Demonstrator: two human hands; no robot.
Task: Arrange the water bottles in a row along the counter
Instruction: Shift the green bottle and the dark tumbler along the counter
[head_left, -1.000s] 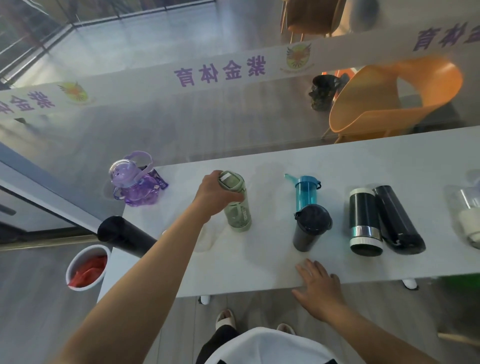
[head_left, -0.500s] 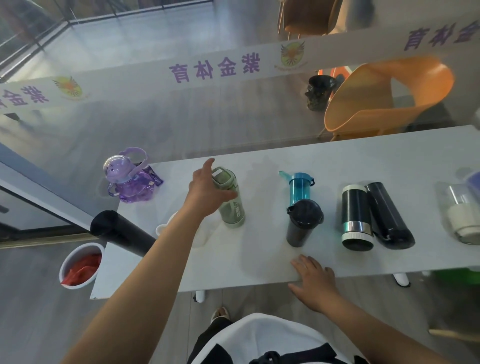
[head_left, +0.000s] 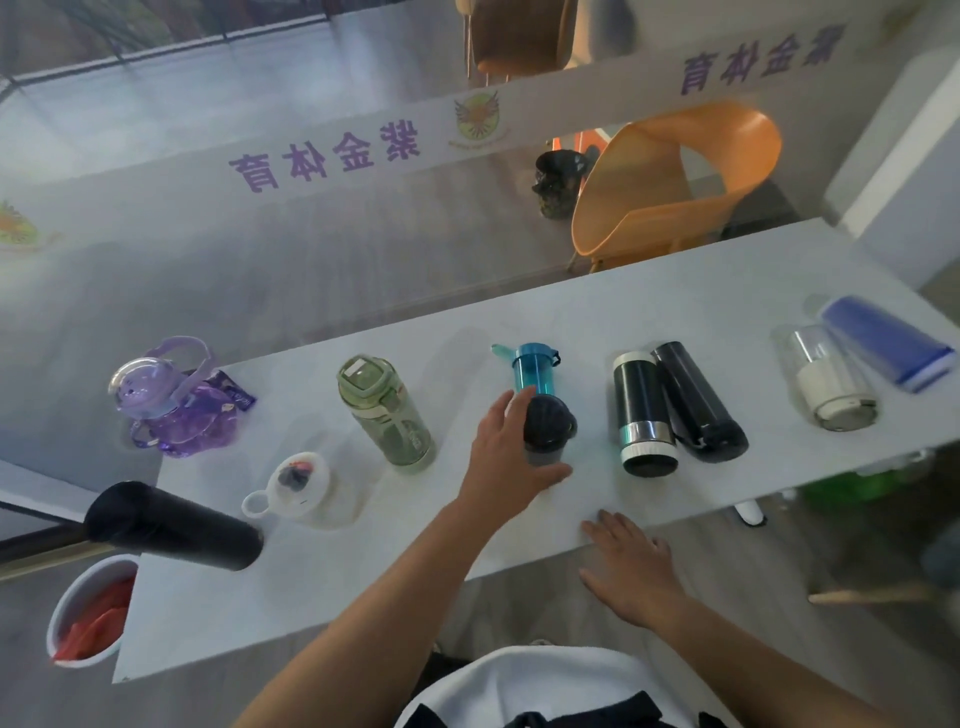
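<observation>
While left hand (head_left: 511, 457) wraps loosely round the black tumbler (head_left: 546, 434), right hand (head_left: 631, 564) lies flat and empty on counter (head_left: 363, 582) edge.
Bottle labels unreadable; mirrored purple Chinese characters on the glass banner (head_left: 322, 156) at 12 o'clock. Tumbler hides teal bottle (head_left: 535, 366) base; green bottle (head_left: 387, 413) at 9 o'clock of it.

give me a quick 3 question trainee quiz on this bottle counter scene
1. True or false: the left hand is on the green bottle.
2. What stands directly behind the dark cup with the black lid? A) teal bottle B) purple jug C) blue bottle
3. Where is the right hand?

Key: 1 false, it is at the dark cup. 2 A. 3 flat on the counter near edge, holding nothing.
</observation>
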